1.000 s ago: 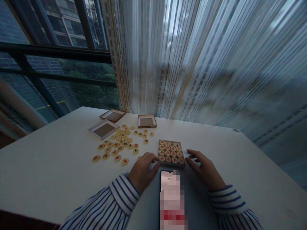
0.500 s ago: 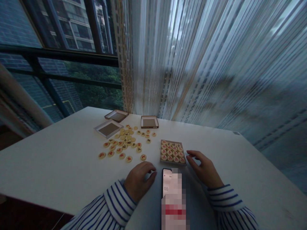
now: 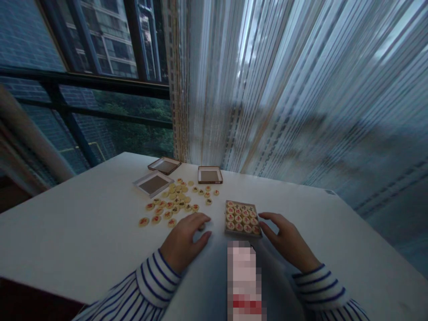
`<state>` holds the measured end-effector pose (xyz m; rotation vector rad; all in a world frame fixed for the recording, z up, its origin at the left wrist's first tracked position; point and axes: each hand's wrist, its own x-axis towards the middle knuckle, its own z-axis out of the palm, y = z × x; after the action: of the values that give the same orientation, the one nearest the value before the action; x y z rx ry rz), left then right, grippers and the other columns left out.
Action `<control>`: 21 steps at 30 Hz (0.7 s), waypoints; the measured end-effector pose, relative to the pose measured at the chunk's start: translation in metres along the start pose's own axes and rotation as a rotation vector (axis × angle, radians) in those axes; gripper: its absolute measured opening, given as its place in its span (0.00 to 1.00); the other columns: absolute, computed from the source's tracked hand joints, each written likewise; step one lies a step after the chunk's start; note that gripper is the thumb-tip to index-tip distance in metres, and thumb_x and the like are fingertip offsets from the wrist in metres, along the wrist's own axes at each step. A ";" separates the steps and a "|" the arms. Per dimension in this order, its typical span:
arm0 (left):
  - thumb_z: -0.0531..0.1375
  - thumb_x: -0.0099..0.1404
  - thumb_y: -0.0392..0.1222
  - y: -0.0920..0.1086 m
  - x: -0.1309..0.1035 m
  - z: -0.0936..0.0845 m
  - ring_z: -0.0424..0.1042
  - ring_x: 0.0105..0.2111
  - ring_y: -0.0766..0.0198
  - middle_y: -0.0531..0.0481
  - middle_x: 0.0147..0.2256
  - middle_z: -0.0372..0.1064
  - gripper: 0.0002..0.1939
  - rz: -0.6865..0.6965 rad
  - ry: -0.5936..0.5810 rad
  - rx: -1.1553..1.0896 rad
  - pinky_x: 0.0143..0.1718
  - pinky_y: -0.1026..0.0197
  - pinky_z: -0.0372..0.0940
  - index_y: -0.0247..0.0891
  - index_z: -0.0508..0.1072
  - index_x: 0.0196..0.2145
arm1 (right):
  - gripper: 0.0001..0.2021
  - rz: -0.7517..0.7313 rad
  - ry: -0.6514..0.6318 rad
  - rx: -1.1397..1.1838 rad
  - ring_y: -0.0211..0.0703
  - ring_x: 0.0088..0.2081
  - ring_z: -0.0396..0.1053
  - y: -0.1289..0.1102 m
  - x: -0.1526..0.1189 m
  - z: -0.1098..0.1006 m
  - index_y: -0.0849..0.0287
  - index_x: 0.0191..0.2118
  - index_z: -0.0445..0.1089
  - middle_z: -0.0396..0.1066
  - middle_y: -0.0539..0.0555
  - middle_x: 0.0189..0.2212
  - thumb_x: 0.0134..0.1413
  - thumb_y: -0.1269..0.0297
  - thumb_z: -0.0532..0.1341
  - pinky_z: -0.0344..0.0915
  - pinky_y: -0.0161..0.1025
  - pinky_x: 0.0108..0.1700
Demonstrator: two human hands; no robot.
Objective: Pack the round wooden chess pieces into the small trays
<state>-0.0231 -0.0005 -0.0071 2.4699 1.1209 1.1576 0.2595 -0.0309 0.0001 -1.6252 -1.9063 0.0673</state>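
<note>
A shallow square box [image 3: 234,233] with Chinese chess pieces in rows sits in front of me, most marked red, a few marked black. At its right edge is my right hand [image 3: 287,240], thumb and index finger apart, fingertips touching or nearly touching the side. My left hand [image 3: 185,238] is over the near right edge of the loose chess pieces [image 3: 167,215], its thumb and fingers apart. One piece partly shows beneath those fingers; I cannot tell whether they touch it. The loose pieces lie scattered left of the box, some face down.
Behind the loose pieces stand a pale tray [image 3: 152,184], a brown-edged box part [image 3: 164,165] and another one [image 3: 210,174]. A partly blurred-out phone [image 3: 245,276] lies between my forearms. The white table [image 3: 83,223] ends at a string curtain [image 3: 267,111] and a window railing [image 3: 127,116].
My left hand has moved left and forward over the nearest loose pieces, and its fingers have spread. My right hand stays at the box. The view has tilted slightly.
</note>
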 end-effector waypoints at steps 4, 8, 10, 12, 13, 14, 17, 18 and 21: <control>0.55 0.59 0.43 -0.016 0.023 -0.026 0.72 0.38 0.58 0.43 0.38 0.73 0.13 -0.078 0.043 0.003 0.42 0.54 0.68 0.37 0.71 0.41 | 0.13 -0.036 -0.034 -0.037 0.48 0.40 0.70 -0.006 0.009 -0.004 0.58 0.41 0.70 0.74 0.57 0.38 0.55 0.59 0.54 0.67 0.47 0.42; 0.54 0.59 0.49 -0.032 0.039 -0.050 0.72 0.38 0.57 0.43 0.39 0.73 0.18 -0.203 0.048 0.000 0.41 0.54 0.67 0.36 0.72 0.41 | 0.12 -0.077 -0.079 -0.069 0.47 0.39 0.70 -0.013 0.019 -0.005 0.58 0.41 0.70 0.74 0.57 0.38 0.56 0.61 0.53 0.67 0.45 0.40; 0.53 0.58 0.52 -0.038 0.043 -0.058 0.72 0.39 0.56 0.43 0.39 0.73 0.20 -0.257 0.034 -0.009 0.39 0.54 0.68 0.36 0.72 0.41 | 0.12 -0.103 -0.103 -0.086 0.47 0.39 0.70 -0.016 0.025 -0.004 0.58 0.41 0.70 0.74 0.57 0.38 0.56 0.62 0.53 0.67 0.45 0.41; 0.53 0.58 0.52 -0.042 0.046 -0.064 0.71 0.39 0.55 0.43 0.39 0.73 0.20 -0.266 0.017 0.000 0.39 0.55 0.68 0.36 0.73 0.41 | 0.13 -0.133 -0.127 -0.099 0.47 0.39 0.70 -0.019 0.030 -0.002 0.59 0.42 0.70 0.74 0.57 0.37 0.56 0.63 0.52 0.66 0.45 0.41; 0.53 0.58 0.52 -0.043 0.047 -0.066 0.72 0.39 0.56 0.43 0.39 0.73 0.20 -0.267 0.013 0.006 0.39 0.55 0.67 0.35 0.73 0.41 | 0.13 -0.145 -0.135 -0.105 0.47 0.39 0.70 -0.020 0.033 -0.001 0.59 0.43 0.70 0.74 0.57 0.37 0.56 0.63 0.53 0.66 0.45 0.42; 0.53 0.58 0.51 -0.045 0.048 -0.067 0.72 0.38 0.56 0.43 0.38 0.73 0.20 -0.266 0.008 0.013 0.39 0.55 0.67 0.35 0.73 0.41 | 0.13 -0.155 -0.145 -0.111 0.47 0.39 0.70 -0.022 0.036 0.000 0.59 0.43 0.70 0.74 0.57 0.37 0.55 0.63 0.53 0.66 0.45 0.42; 0.53 0.58 0.51 -0.050 0.051 -0.069 0.71 0.37 0.56 0.43 0.38 0.73 0.20 -0.273 0.007 0.034 0.38 0.55 0.67 0.35 0.73 0.41 | 0.13 -0.172 -0.187 -0.130 0.47 0.40 0.70 -0.030 0.043 0.003 0.58 0.44 0.70 0.74 0.57 0.38 0.55 0.63 0.54 0.65 0.45 0.42; 0.53 0.58 0.50 -0.051 0.052 -0.070 0.71 0.37 0.56 0.43 0.38 0.74 0.19 -0.278 0.011 0.039 0.39 0.55 0.67 0.35 0.73 0.41 | 0.13 -0.176 -0.203 -0.135 0.47 0.40 0.70 -0.033 0.046 0.004 0.58 0.44 0.70 0.74 0.57 0.38 0.55 0.64 0.54 0.65 0.45 0.42; 0.54 0.58 0.50 -0.054 0.054 -0.072 0.71 0.38 0.57 0.44 0.38 0.74 0.19 -0.290 0.026 0.035 0.42 0.55 0.66 0.36 0.74 0.40 | 0.13 -0.182 -0.239 -0.151 0.48 0.42 0.69 -0.042 0.053 0.007 0.58 0.45 0.70 0.74 0.57 0.39 0.55 0.64 0.54 0.64 0.46 0.44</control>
<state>-0.0834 0.0652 0.0481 2.2254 1.4593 1.0936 0.2174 0.0091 0.0345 -1.5907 -2.2837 0.0450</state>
